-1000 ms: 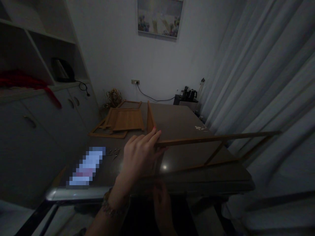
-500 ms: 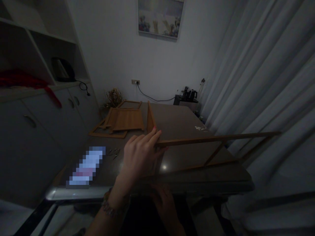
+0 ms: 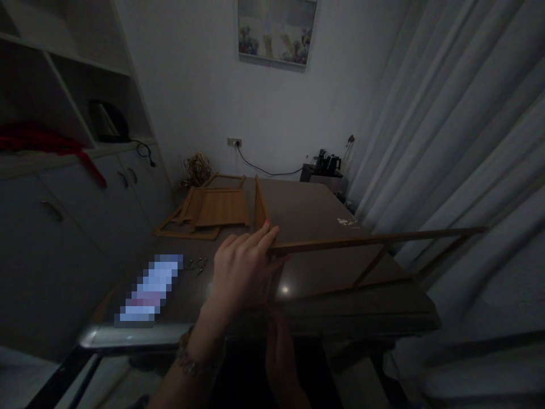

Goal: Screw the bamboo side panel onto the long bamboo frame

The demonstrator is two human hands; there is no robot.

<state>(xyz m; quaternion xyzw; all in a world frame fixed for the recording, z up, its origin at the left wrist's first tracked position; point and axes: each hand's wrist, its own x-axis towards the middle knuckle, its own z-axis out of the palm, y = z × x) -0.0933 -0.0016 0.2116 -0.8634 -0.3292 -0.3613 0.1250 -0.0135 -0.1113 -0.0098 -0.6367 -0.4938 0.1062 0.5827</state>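
My left hand (image 3: 243, 271) grips the near corner of a long wooden frame (image 3: 374, 241), which stands on edge across the dark table (image 3: 315, 213) and reaches out past its right side. A second wooden panel (image 3: 259, 207) stands upright behind my fingers and meets the frame at that corner. My right hand (image 3: 279, 355) is low and in shadow at the table's front edge, under the frame's corner. Its fingers are too dark to make out. Small screws (image 3: 196, 263) lie on the table to the left of my left hand.
More wooden frames and a slatted panel (image 3: 213, 210) lie stacked at the table's far left. A pixelated sheet (image 3: 149, 287) lies at the front left. White cabinets with a kettle (image 3: 106, 122) stand on the left, curtains (image 3: 460, 142) hang on the right.
My right hand has shifted slightly below the table's front edge. My left hand and the frame have stayed in place.
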